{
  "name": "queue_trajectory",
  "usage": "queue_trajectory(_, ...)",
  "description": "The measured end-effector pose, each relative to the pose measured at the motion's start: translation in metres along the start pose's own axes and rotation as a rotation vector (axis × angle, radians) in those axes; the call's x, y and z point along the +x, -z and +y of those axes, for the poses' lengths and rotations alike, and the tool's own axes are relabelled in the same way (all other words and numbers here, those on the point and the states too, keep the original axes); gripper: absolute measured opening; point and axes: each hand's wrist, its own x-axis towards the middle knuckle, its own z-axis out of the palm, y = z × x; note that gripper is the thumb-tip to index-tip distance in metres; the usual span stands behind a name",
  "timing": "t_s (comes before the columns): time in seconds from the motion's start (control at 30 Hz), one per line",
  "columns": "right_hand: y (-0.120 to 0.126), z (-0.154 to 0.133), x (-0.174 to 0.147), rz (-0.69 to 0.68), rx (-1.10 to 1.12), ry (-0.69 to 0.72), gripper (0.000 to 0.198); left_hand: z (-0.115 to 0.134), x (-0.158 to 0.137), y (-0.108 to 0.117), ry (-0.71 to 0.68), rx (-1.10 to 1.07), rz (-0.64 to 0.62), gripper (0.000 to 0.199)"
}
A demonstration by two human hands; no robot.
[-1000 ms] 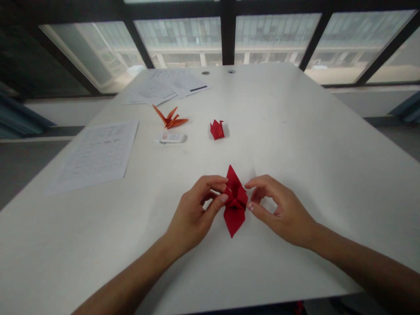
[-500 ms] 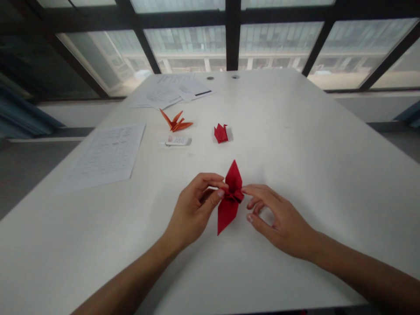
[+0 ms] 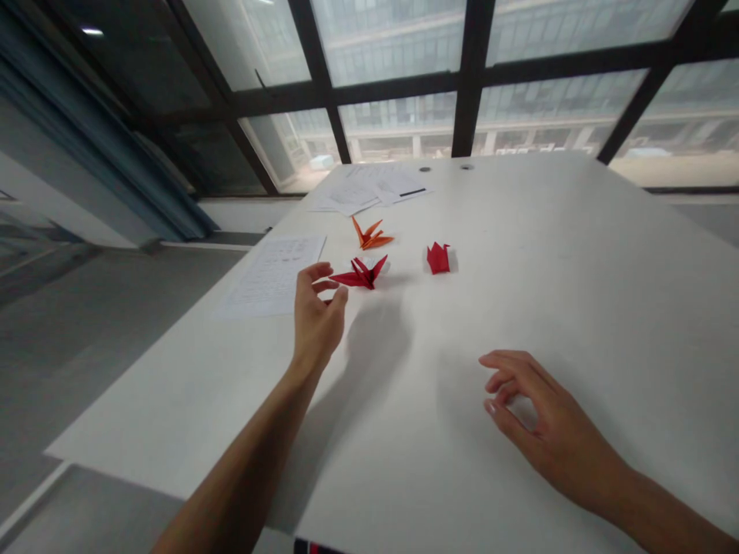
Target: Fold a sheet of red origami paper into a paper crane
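Observation:
A larger red paper crane (image 3: 368, 277), wings spread, is on the far left part of the table, over the spot of the white object with printed marks, which it mostly hides. My left hand (image 3: 320, 315) is just left of it, thumb and fingers apart, with the crane's left wing tip close to the fingertips. Above the table at right, my right hand (image 3: 543, 415) hangs with curved fingers apart and nothing in them. An orange paper crane (image 3: 371, 235) sits just behind the larger red one. To the right stands a small red folded crane (image 3: 438, 259).
A printed sheet (image 3: 277, 269) lies at the left side of the white table (image 3: 519, 292). More papers (image 3: 369, 188) are spread at the back left. Windows (image 3: 398, 127) stand beyond the far edge, and a blue curtain (image 3: 109, 131) hangs at left.
My left hand has carried the larger red crane forward and left, from between both hands to beside the orange one, and its fingers have parted. My right hand has drawn away. The view has turned left.

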Motion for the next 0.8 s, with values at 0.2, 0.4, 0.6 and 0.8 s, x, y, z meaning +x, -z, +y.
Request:
queue_trajectory(0.2, 0.0, 0.008, 0.007, 0.025, 0.024, -0.035, 0.027, 0.017, -0.007, 0.001, -0.025, -0.096, 0.004, 0.03)
queue_trajectory(0.4, 0.005, 0.021, 0.042, 0.016, 0.142, -0.265, 0.032, 0.027, -0.055, -0.02, -0.278, 0.099, -0.638, 0.016)
queue_trajectory(0.6, 0.018, 0.028, 0.145, 0.125, -0.083, -0.294, 0.048, 0.027, -0.077, -0.036, -0.57, 0.298, -1.059, 0.02)
queue_trajectory(0.8, -0.002, 0.03, 0.234, 0.226, -0.181, -0.406, 0.057, 0.027, -0.072, -0.035, -0.52, 0.285, -1.065, 0.02)
